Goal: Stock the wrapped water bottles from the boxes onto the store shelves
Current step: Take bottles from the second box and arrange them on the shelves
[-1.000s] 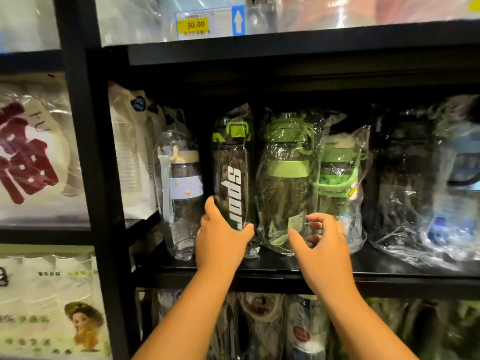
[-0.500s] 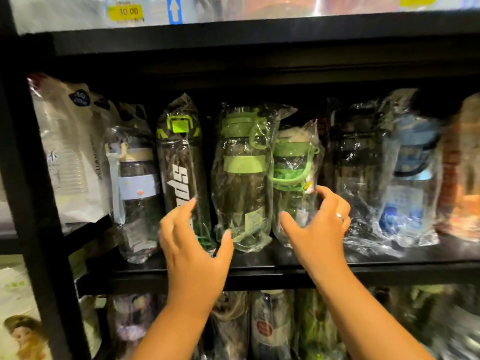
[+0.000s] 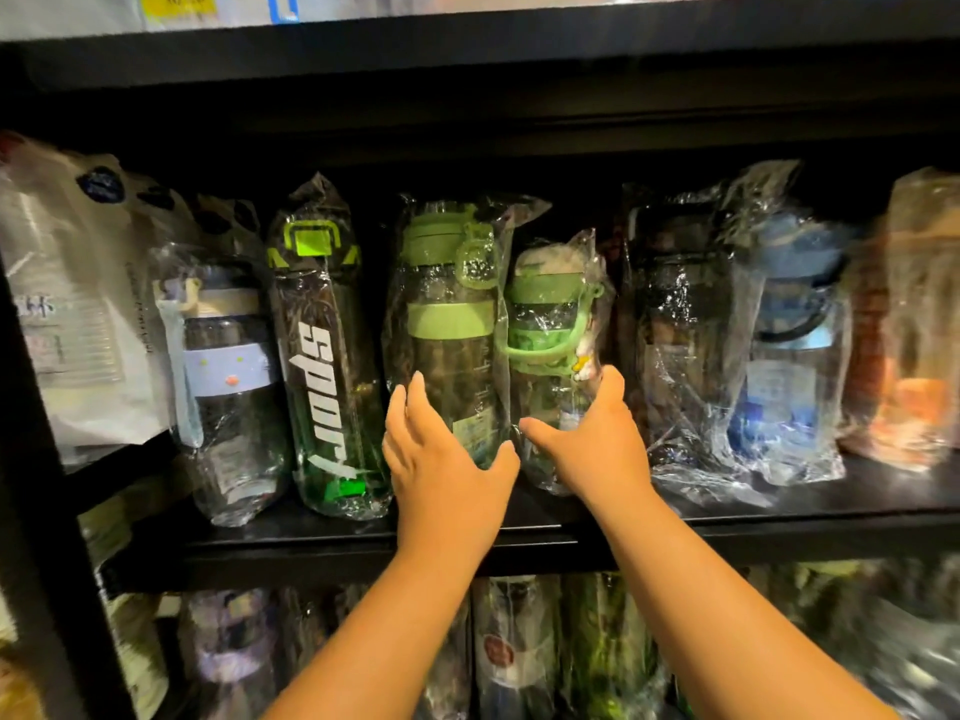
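Stocking progress: looks late for this level. The row runs side to side with no obvious gap and neither hand carries fresh stock, so the step reads as straightening, not placing.
Middle shelf (image 3: 260, 543): black; holds one row of wrapped bottles, upright or slightly tilted, packed touching or just beside each other.
Lower bottles (image 3: 514, 652): more wrapped stock under the shelf, blurred, seems filled too.
Boxes: none in view, so what's left to unpack can't be judged.
White bags (image 3: 78, 304): left end, on the neighbouring rack, not part of the bottle row.
Tall green-lid bottle (image 3: 449, 324): centre of row, standing, wrap intact.
Sport bottle (image 3: 324, 356): just left of it, leaning a bit, base on the shelf.
Dark bottle (image 3: 680, 330): right of centre, with a blue bottle (image 3: 795, 356) beside it; both placed.
Lavender-band bottle (image 3: 228, 387): left end of row, placed.
Short green bottle (image 3: 550, 324): loop strap, touching the tall green one's right side.
Left hand (image 3: 441, 470): fingers spread and straight against the tall green-lid bottle's lower wrap, thumb out, nothing clasped.
Right hand (image 3: 592, 439): thumb across the short green bottle's front, fingers round its far side; fingertips are hidden, so I can't tell whether it grips or only cups.
Price tag (image 3: 179, 0): yellow, on the upper shelf edge, digits blurred.
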`<state>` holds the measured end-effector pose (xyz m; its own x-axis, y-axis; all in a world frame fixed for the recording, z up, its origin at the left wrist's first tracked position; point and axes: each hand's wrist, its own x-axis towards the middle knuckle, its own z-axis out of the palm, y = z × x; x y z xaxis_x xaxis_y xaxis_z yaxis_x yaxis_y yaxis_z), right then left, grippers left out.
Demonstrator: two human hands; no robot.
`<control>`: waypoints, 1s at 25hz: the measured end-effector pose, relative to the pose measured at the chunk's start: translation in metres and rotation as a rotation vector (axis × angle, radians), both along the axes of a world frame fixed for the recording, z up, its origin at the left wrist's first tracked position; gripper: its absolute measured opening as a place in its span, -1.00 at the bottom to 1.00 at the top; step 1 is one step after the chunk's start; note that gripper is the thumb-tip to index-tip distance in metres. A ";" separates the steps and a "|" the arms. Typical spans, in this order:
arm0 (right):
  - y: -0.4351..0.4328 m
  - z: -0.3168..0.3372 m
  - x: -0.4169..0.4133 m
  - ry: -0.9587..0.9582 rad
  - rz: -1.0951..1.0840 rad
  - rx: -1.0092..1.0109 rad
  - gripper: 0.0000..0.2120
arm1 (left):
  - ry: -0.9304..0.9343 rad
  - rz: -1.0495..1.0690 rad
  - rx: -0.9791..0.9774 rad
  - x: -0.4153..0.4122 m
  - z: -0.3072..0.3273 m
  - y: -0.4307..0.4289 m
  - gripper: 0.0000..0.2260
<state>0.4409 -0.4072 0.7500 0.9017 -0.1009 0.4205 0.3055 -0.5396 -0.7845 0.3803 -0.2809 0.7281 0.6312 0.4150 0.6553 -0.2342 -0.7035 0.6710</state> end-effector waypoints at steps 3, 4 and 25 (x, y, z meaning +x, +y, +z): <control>-0.011 -0.005 -0.014 -0.085 0.016 0.028 -0.12 | 0.026 0.016 0.018 0.000 -0.001 0.001 -0.04; -0.016 -0.008 -0.021 -0.114 0.032 0.038 -0.18 | 0.033 0.025 0.021 -0.001 -0.001 0.000 -0.03; -0.041 -0.018 -0.024 -0.214 0.080 -0.115 -0.13 | 0.209 0.223 -0.144 0.027 0.024 -0.012 -0.02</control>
